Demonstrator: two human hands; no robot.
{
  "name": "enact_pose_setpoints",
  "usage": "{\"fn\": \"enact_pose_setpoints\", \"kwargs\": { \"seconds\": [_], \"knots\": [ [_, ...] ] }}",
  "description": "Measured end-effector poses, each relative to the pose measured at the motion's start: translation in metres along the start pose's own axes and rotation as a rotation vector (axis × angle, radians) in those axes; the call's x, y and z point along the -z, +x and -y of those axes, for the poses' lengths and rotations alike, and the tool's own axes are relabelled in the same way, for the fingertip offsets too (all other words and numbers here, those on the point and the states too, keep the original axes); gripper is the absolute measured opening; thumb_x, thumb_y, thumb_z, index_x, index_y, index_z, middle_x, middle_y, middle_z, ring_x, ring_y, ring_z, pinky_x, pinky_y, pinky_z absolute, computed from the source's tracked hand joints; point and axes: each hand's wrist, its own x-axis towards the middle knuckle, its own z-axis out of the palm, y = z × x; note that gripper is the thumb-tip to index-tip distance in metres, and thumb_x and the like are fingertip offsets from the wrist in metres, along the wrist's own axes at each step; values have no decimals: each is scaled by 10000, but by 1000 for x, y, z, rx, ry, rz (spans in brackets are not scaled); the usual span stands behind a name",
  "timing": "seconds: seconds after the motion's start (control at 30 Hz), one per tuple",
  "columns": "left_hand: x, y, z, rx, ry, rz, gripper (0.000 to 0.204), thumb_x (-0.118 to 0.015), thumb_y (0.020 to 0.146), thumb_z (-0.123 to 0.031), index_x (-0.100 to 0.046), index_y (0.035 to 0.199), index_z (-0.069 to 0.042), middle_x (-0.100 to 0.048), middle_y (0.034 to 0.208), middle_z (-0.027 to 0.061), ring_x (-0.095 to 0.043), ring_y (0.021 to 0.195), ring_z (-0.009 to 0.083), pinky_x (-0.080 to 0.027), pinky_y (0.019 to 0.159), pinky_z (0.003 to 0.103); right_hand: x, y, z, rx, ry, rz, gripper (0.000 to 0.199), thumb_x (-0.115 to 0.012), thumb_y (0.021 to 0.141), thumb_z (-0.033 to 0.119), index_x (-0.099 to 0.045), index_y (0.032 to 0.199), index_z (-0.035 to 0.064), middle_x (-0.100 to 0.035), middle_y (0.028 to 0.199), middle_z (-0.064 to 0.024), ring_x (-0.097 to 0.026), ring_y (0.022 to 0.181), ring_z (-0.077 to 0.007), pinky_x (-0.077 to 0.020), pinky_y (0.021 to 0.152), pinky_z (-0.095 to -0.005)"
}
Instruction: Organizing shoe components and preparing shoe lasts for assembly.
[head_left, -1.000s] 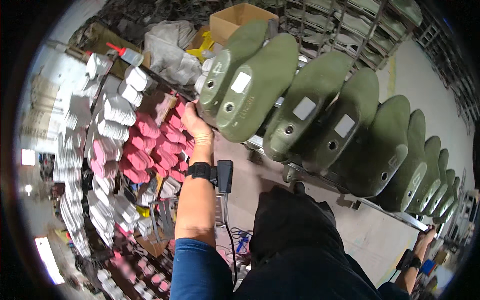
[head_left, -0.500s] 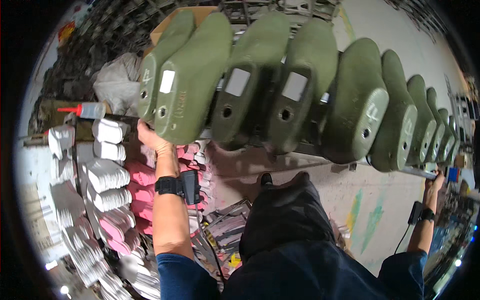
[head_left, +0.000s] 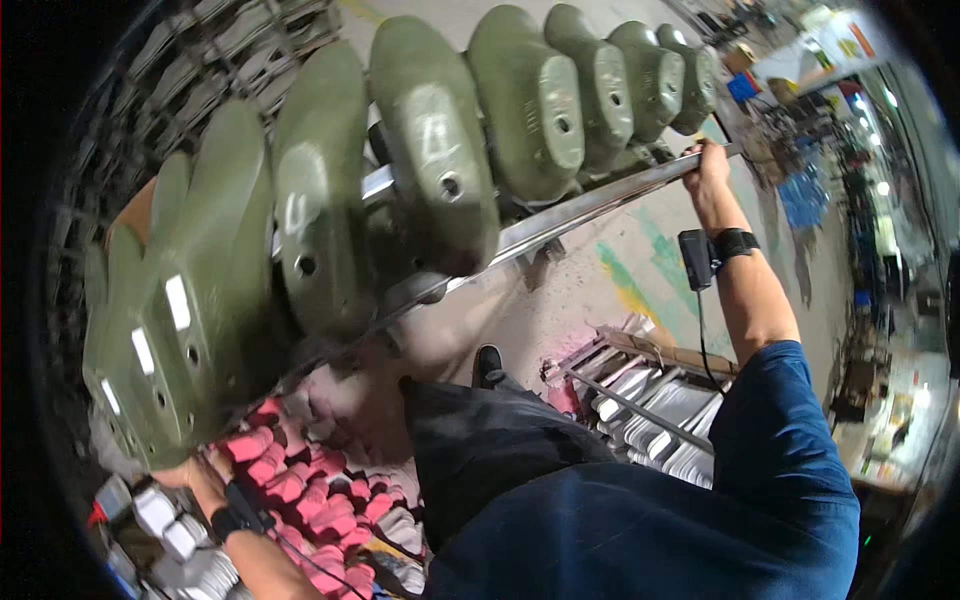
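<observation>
**Inspector:** Head view. Start with the grip.

**Assistant:** The right hand [head_left: 708,172] is wrapped closed around the far end of a shiny metal rod [head_left: 590,205]. A black wrist strap [head_left: 735,242] sits on that forearm, and a small black device [head_left: 694,260] hangs just beside it on a cable.

**Inspector:** And the left?

**Assistant:** The left hand [head_left: 185,475] is at the lower left, pressed up against the underside of the nearest green shoe form [head_left: 185,310]. Its fingers are hidden behind the form, so I cannot tell whether it is clasped or spread.

**Inspector:** What does the rod carry?

**Assistant:** A row of olive-green shoe forms [head_left: 440,170], side by side, running from the left hand to the right. The rod runs under them, tilted across the frame.

**Inspector:** Containers?

**Assistant:** Below the left hand a rack [head_left: 190,545] holds pink soles [head_left: 300,480] and white soles [head_left: 160,515], packed close. At centre right a lower metal shelf [head_left: 640,410] holds pale soles in rows.

**Inspector:** Surface and room?

**Assistant:** Bare concrete floor [head_left: 560,300] with faded green and yellow paint patches. A black shoe [head_left: 487,365] stands on it. Cluttered workbenches line the far right edge.
</observation>
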Motion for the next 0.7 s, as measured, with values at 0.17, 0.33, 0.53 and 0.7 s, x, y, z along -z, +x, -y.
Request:
{"fn": "enact_pose_setpoints", "kwargs": {
  "seconds": [0.17, 0.33, 0.53, 0.7],
  "knots": [
    [-56, 59, 37, 19, -46, 156, 288, -574, 883, -271, -676, 942, -9, -687, 963, 89, -616, 739, 214, -508, 660, 355, 52, -37, 7, 13, -39, -150, 34, -478, 843, 51, -448, 837, 36, -432, 577, -38, -439, 457, -155, -420, 430, -307],
    [-107, 113, 49, 19, -78, 273, 285, -574, 882, -268, -676, 937, -8, -687, 958, 89, -613, 736, 213, -507, 660, 355, 87, -71, 3, 40, 81, -313, 76, -491, 837, 55, -510, 800, -9, -465, 591, -55, -463, 449, -158, -419, 403, -308],
    [-107, 165, 64, 19, -52, 323, 281, -574, 881, -263, -675, 932, -6, -688, 953, 88, -611, 733, 212, -506, 660, 354, 115, -105, -6, 48, 59, -362, 80, -486, 837, 46, -521, 822, -25, -475, 596, -57, -470, 450, -155, -421, 402, -299],
    [-129, 204, 77, 21, -22, 366, 278, -575, 880, -260, -675, 927, -5, -688, 948, 88, -609, 731, 211, -505, 659, 354, 140, -126, -5, 44, 40, -395, 76, -500, 839, 58, -500, 795, -4, -466, 587, -57, -469, 444, -157, -423, 395, -302]
  ]
}}
